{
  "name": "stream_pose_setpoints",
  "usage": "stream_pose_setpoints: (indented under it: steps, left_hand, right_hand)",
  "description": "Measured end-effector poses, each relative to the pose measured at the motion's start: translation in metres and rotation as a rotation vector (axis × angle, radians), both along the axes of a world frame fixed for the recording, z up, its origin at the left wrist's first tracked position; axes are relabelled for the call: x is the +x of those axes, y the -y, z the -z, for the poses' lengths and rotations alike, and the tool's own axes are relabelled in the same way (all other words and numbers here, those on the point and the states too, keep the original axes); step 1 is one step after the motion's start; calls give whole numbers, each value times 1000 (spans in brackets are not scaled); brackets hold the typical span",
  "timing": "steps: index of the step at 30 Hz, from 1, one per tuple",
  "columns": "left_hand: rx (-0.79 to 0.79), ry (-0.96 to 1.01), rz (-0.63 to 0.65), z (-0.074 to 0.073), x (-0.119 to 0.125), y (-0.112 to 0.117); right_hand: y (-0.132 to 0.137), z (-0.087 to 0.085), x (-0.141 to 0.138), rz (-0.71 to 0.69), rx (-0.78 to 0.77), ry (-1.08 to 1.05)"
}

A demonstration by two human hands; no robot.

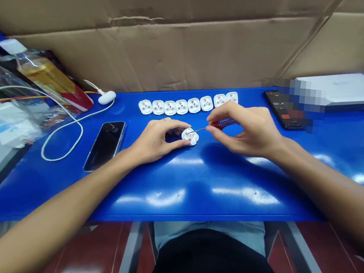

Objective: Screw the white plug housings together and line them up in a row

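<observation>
Behind the whole bench, a broad sheet of creased brown corrugated cardboard [146, 34] rising across the far side. Below it, a long, glossy blue tabletop [195, 198] above a red tiled floor [327, 262], with the person's dark-clothed lap [214, 264] at the near edge. Toward the left end, a clear plastic bag [20, 112] and a yellow-and-red packet [52, 81], then a loop of white cable [62, 129] running to a white oval piece [106, 98], with a black smartphone [104, 146] lying just beside the loop. Toward the right end, a flat white box [344, 87] and a second black phone [283, 109], partly pixelated. Along the middle of the tabletop, a slightly curved row of eight white plug bodies [193, 105], each with brass screws and each just beside the next. Near the row and at the centre of the view, the left hand [156, 140] closed on a single white plug body [190, 136], thumb and fingers pinching its edges. Close by, the right hand [243, 129] curled around a red-handled screwdriver [223, 123], its thin metal shaft reaching to that plug body, with contact at the tip too small to tell.
</observation>
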State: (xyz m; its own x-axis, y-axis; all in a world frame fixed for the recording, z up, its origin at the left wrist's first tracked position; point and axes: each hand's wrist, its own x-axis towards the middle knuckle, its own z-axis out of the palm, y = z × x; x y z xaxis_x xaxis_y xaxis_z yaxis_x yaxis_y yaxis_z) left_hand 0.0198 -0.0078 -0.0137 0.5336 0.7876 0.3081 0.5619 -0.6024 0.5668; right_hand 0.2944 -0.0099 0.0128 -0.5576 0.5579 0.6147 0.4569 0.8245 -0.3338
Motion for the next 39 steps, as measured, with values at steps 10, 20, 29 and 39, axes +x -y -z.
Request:
stream_pose_setpoints:
  steps: [10, 20, 29, 39]
  left_hand:
    - [-20, 25, 15, 1, 0, 0]
    - [-60, 103, 14, 2, 0, 0]
    - [-98, 136, -17, 2, -1, -1]
    - [-100, 152, 19, 1, 2, 1]
  right_hand:
    - [0, -1, 1, 7, 45, 40]
    - [1, -4, 2, -61, -69, -41]
    - [-1, -12, 3, 30, -234, -2]
    - [-3, -3, -1, 77, -105, -32]
